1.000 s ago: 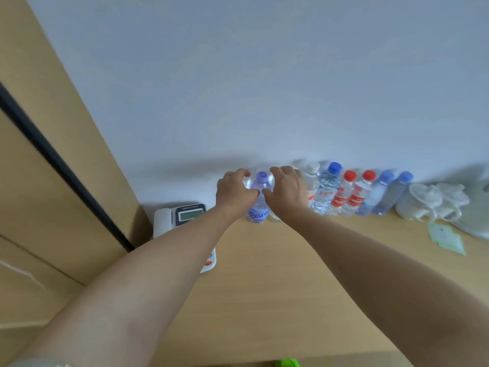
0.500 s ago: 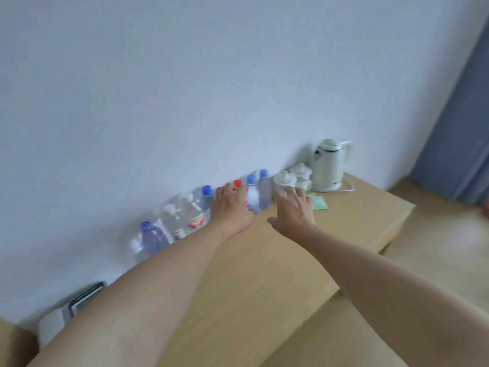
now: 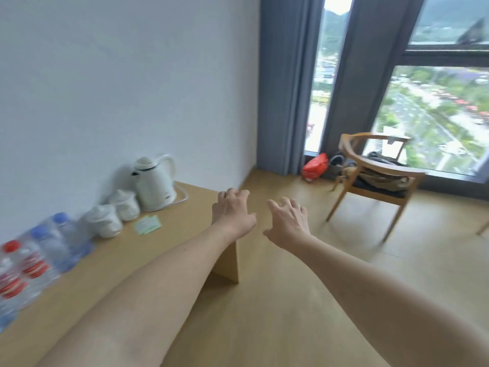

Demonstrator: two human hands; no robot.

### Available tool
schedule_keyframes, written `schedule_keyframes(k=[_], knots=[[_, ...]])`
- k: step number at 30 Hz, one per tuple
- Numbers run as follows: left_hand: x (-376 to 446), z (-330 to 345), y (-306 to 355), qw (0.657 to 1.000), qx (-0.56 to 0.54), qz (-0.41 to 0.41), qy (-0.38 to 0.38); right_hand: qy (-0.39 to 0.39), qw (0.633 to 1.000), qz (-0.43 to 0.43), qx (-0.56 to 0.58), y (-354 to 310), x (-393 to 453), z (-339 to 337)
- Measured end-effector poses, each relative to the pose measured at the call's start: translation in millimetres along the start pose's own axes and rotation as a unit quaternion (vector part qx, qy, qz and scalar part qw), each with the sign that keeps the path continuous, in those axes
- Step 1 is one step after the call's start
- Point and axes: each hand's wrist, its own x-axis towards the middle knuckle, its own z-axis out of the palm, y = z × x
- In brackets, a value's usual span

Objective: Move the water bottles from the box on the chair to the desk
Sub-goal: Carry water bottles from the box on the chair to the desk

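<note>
Both of our hands are stretched out in front of us at the ends of bare, nearly straight forearms, palms down, held in the air side by side with a small gap between them. Our left hand point(image 3: 232, 211) has its fingers loosely curled downward and grasps nothing; it hangs over the far end of the surface point(image 3: 169, 234). Our right hand point(image 3: 288, 221) has its fingers spread and slightly bent, also released, and it hovers over the wooden floor point(image 3: 304, 300) just past that end.

Well to the left of our left hand, and nearer to us, the water bottles point(image 3: 39, 258) stand in a row along the white wall on the surface: blue-capped ones closer to our hands, red-capped ones with red labels farther left at the picture's edge. They are blurred. Between the bottles and our left hand sit two white lidded cups point(image 3: 113, 215), a small green card point(image 3: 147, 225) lying flat, and a white kettle point(image 3: 154, 182) on its base.

Beyond and to the right of our right hand, well apart from it, a wooden chair point(image 3: 381, 176) stands by the window with dark things piled on its seat; we cannot tell whether a box is among them. A red bag point(image 3: 315, 165) lies on the floor beside the chair, near the grey curtain point(image 3: 285, 83).
</note>
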Motion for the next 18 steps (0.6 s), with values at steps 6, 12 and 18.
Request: schedule_keyframes(k=[6, 12, 18], knots=[[42, 69, 144, 0.992, -0.027, 0.102, -0.069, 0.002, 0.991, 0.136, -0.004, 147, -14, -23], [88, 131, 276, 0.974, -0.028, 0.203, -0.1, 0.021, 0.966, 0.259, 0.016, 271, -20, -35], [151, 192, 411, 0.939, -0.028, 0.321, -0.117, 0.05, 0.93, 0.365, -0.004, 402, 10, -53]])
